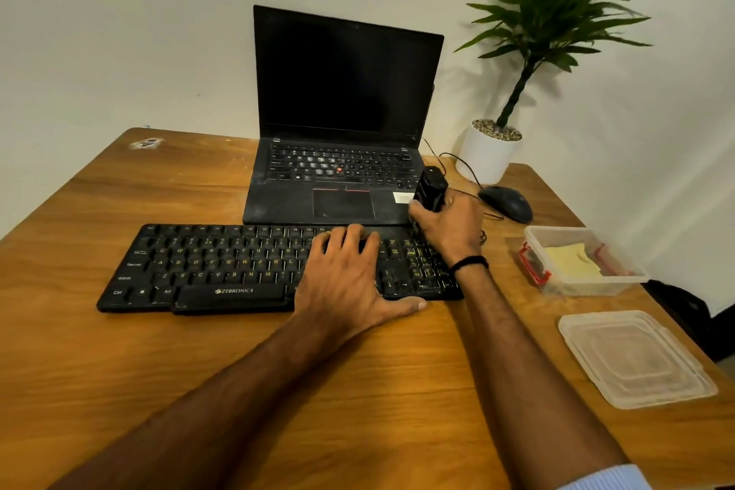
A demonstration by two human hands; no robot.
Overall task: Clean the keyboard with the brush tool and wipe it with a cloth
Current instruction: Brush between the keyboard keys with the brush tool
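Observation:
A black keyboard [207, 270] lies across the wooden table [199, 370], in front of an open laptop. My left hand [346, 278] rests flat on the keyboard's right half, fingers spread over the keys and thumb along the front edge. My right hand [449, 227] grips a black brush tool [429, 187] upright above the keyboard's far right corner. Its lower end is hidden by my hand. A yellow cloth [572, 259] lies folded inside an open clear plastic box [620, 282] to the right.
The black laptop [342, 171] stands open just behind the keyboard, screen dark. A black mouse [507, 203] with its cable sits to its right, beside a white potted plant [489, 149]. The box's clear lid [636, 358] lies near the table's right edge.

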